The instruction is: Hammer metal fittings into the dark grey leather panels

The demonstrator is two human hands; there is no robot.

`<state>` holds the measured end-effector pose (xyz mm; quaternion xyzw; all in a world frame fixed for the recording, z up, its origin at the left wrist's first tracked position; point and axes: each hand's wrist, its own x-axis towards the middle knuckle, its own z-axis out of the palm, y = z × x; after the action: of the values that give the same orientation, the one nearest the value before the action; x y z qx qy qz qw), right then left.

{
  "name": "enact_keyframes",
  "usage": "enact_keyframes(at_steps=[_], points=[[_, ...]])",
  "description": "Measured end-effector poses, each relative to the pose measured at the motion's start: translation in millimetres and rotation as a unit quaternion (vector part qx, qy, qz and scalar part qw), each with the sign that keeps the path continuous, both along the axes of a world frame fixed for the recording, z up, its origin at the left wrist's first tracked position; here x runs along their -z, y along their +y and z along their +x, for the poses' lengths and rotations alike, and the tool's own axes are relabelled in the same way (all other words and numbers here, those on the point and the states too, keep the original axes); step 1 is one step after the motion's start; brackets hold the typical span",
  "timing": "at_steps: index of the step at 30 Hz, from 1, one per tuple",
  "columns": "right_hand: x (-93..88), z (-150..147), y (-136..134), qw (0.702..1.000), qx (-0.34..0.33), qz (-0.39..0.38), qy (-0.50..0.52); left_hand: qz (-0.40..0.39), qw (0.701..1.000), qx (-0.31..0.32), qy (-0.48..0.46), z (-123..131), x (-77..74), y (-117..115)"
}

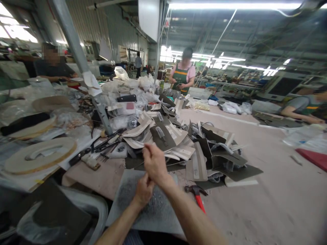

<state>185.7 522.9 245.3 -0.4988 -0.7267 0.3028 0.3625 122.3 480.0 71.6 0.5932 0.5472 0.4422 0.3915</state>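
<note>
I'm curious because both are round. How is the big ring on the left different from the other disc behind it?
The ring has a hole in the middle and nothing lying on it; the disc behind carries a long black piece across its top. The ring lies nearer the person's hands and looks bigger; the disc sits farther back. Both are flat, pale with tan edges, and rest on the cluttered table.
</note>
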Motion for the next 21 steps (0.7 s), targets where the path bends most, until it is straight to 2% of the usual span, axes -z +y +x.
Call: enact_keyframes(at_steps=[2,5,8,11,14,16,19,21], points=[[6.0,24,54,0.994,0.085,-0.013,-0.071,-0.011,0.998,-0.038,-0.042,3,0.0,0],[20.2,46,116,0.985,0.108,-0.02,-0.131,-0.031,0.994,-0.048,-0.094,8,0.1,1],[33.7,49,146,0.978,0.097,-0.028,-0.18,-0.032,0.994,-0.045,-0.094,8,2.8,1],[34.8,44,155,0.971,0.081,-0.047,-0.221,-0.028,0.994,-0.046,-0.092,7,6.3,1],[24.1,45,147,0.965,0.081,-0.053,-0.245,-0.025,0.993,-0.051,-0.103,7,6.4,1],[16.9,52,127,0.962,0.087,-0.034,-0.255,-0.022,0.991,-0.058,-0.12,8,4.8,2],[16.2,71,66,0.961,0.088,0.013,-0.262,-0.013,0.982,-0.072,-0.175,8,2.9,3],[27.5,85,11,0.965,0.085,0.003,-0.246,-0.007,0.971,-0.111,-0.213,6,3.0,2]])
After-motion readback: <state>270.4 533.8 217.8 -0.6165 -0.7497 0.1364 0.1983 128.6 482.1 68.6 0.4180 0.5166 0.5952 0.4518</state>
